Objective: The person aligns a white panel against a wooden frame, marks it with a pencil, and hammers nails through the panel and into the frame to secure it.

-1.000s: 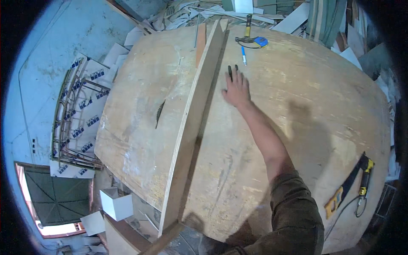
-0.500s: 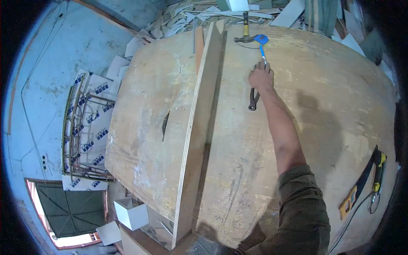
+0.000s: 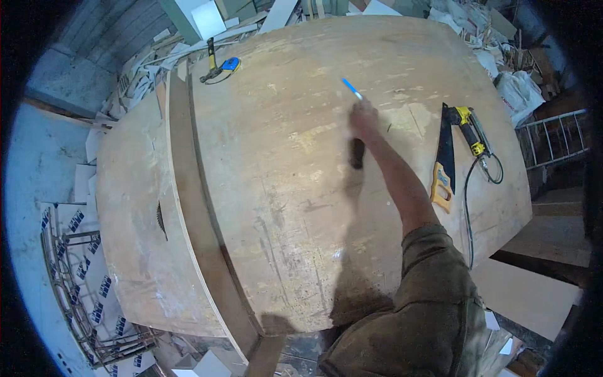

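Observation:
My right hand point(image 3: 363, 119), blurred by motion, is closed above the wooden tabletop point(image 3: 301, 188). A slim blue pen point(image 3: 352, 88) sticks out beyond its fingers. Below the palm hangs a dark smeared tool, a pair of pincers point(image 3: 357, 155), held in the same hand. To the right lie a handsaw point(image 3: 443, 179) with a yellowish handle and a yellow-and-black air nailer point(image 3: 468, 131). At the far left of the tabletop rest a hammer point(image 3: 212, 56) and a blue tape measure point(image 3: 231, 64). My left hand is out of sight.
A long plywood board point(image 3: 196, 182) runs front to back across the left part. Left of it, a toothed saw blade point(image 3: 161, 220) rises from the tabletop. The nailer's dark hose point(image 3: 469, 220) trails over the right edge. Wood scraps point(image 3: 182, 53) are heaped behind.
My right hand has moved rightward, away from the hammer and tape measure, carrying the blue pen and the pincers. The view has swung to the right.

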Motion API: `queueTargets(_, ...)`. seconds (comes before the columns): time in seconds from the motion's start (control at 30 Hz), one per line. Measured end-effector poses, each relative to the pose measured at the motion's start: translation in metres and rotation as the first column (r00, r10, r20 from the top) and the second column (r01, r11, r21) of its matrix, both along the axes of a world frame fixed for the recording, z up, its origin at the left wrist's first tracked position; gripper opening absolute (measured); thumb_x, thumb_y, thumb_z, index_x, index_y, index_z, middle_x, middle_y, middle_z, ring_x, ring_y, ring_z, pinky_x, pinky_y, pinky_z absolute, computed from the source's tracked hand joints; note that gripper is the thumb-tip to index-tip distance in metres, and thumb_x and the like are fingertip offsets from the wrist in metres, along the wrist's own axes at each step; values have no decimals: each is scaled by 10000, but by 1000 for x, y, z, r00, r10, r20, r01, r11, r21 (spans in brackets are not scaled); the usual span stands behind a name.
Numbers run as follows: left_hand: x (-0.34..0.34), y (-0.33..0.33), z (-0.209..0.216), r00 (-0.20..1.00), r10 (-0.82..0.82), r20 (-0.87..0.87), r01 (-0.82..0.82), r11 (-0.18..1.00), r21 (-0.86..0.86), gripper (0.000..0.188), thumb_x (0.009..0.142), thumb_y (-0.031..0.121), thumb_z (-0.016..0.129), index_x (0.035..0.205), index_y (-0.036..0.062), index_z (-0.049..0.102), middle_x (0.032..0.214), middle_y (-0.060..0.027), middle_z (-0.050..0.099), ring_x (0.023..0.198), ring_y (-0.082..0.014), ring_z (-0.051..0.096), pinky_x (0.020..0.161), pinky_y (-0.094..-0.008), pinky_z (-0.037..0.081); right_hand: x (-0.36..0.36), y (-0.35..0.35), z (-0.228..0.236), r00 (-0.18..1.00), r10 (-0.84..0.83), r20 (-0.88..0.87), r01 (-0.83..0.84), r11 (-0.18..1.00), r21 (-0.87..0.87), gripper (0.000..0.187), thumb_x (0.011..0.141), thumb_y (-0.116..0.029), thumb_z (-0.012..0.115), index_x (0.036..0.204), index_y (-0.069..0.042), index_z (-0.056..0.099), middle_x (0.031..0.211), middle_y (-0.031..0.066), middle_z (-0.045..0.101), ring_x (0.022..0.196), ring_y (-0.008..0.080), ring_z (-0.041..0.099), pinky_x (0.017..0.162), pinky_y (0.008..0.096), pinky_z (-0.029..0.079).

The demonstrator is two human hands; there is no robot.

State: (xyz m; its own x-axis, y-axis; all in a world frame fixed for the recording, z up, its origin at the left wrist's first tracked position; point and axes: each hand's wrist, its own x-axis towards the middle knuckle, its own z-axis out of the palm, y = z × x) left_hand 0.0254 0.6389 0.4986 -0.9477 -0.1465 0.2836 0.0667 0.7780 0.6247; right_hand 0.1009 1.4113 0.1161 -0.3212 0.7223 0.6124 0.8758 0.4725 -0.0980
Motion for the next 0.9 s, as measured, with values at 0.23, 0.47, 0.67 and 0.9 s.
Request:
queueTargets(0.23,3,-6,5,965,-262,-27,257,959,-117,303,946,214,641,824,-64,642,693,-136,621,586,-201,543,547,-342,453,124,-21,24,991,106,-77,-128,916,-380,337,879,-236,586,1091,26,573,1210,248,522,1110,429,524,909,509,465)
queueTargets(0.47,10,-13,16,978,-208,13,209,978,-25,326,954,244,635,862,-69,644,754,-143,651,645,-218,582,616,-372,472,154,-9,32,807,-190,-559,-104,886,-452,382,831,-70,575,1206,-1,580,1107,242,643,1059,388,607,915,426,481)
queueTargets(0.67,18,8,22,975,-219,46,223,970,-101,306,958,221,623,916,-79,665,732,-145,648,658,-214,590,624,-381,468,180,-35,47,983,136,-124,-180,850,-495,373,768,-154,691,1123,-45,659,1153,185,635,1107,368,588,955,418,481)
queueTargets(0.9,-17,-73,-35,979,-195,55,180,962,207,216,902,181,629,954,-21,572,725,-112,606,653,-189,596,611,-316,528,165,-49,69,964,133,230,15,837,-548,290,840,-332,647,989,-87,688,1050,156,644,957,371,626,834,464,507)
